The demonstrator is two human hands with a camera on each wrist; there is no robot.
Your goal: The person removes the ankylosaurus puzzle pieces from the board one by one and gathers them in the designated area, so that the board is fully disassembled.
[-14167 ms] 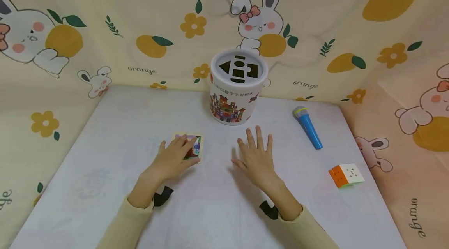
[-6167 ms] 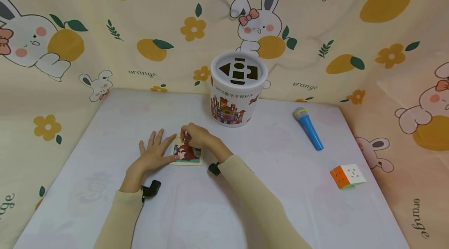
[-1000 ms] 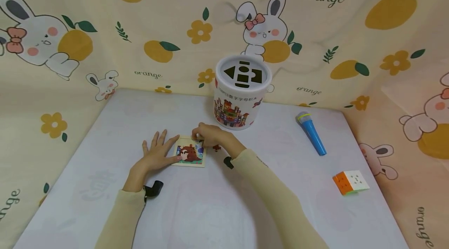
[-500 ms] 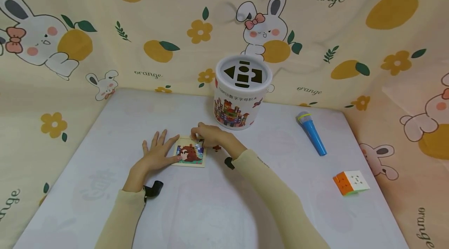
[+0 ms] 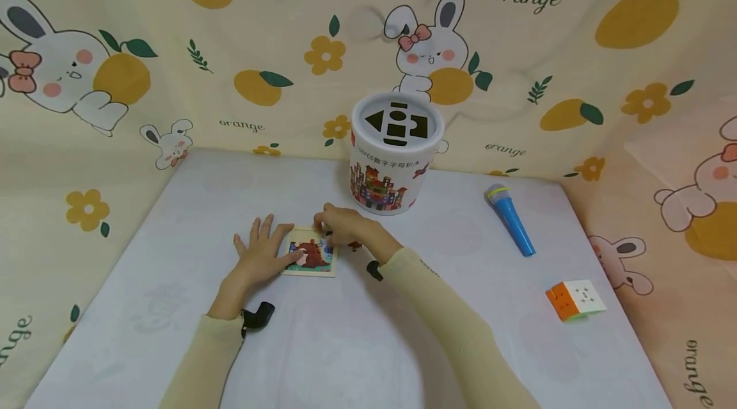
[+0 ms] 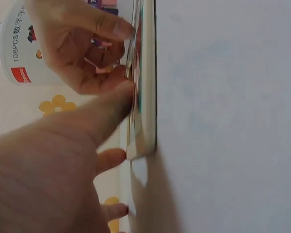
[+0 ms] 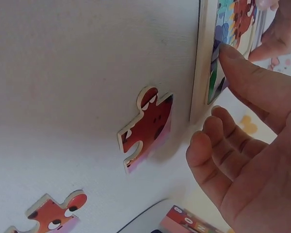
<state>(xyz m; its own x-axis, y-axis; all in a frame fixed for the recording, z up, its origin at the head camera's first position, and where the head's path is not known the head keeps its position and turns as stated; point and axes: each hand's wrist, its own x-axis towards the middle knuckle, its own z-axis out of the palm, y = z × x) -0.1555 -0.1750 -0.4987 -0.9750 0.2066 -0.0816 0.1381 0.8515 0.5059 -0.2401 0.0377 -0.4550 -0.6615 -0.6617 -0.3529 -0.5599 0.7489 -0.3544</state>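
A small square jigsaw puzzle (image 5: pixel 311 256) in a pale wooden frame lies on the table, showing a reddish-brown animal. My left hand (image 5: pixel 261 258) is at its left side, fingers spread on the table and thumb resting on the picture. At the puzzle's upper right corner, my right hand (image 5: pixel 343 224) has its fingers curled. Its thumb (image 7: pixel 237 63) presses a corner puzzle piece (image 7: pixel 218 82) in the right wrist view; the index fingertip is hidden. Close to that hand lie a loose red puzzle piece (image 7: pixel 150 126) and another with printed eyes (image 7: pixel 58 213).
A white lidded bucket (image 5: pixel 382 172) of blocks stands behind the right hand. Towards the right lie a blue toy microphone (image 5: pixel 511 220) and a puzzle cube (image 5: pixel 576 300). Patterned cloth (image 5: pixel 276 25) hangs along the back and sides of the white table.
Since the earliest frame, my left hand has shifted left off the puzzle's middle, my right hand has reached its upper right corner, and loose pieces lie beside it. Lately the left thumb slid slightly inward.
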